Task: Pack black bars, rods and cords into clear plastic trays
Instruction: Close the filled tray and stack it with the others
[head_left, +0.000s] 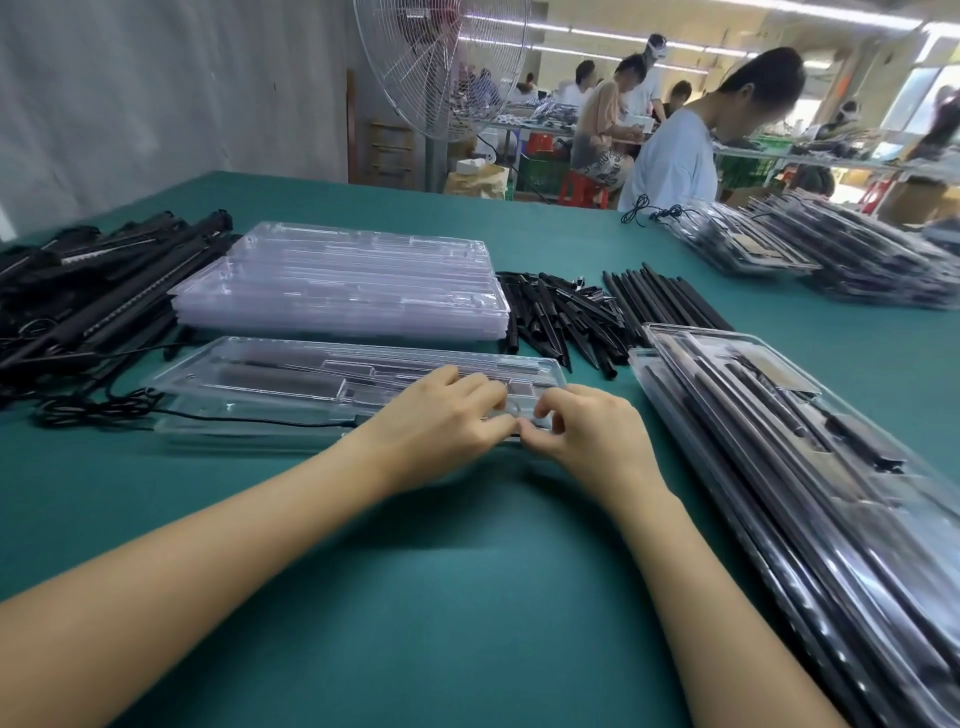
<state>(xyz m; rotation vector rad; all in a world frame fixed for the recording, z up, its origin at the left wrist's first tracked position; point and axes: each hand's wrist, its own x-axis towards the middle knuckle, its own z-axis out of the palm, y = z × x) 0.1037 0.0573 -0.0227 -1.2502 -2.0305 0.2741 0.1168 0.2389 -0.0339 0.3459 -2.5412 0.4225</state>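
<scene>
Clear tray: one, front centre on the table, black bar seated inside, black cord along its near side. Left hand and right hand: fingers curled, pinched at the tray's near right rim; whether they gripped cord or rim could not be told. Empty tray stack: behind.

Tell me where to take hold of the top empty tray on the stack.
Probably the flat rim along its near long edge, pinched from the front, reaching over the tray being filled. The top empty tray lies flat, long side towards you; black bars crowd its left end, short black pieces its right, and the moulded middle offers nothing to pinch.
</scene>
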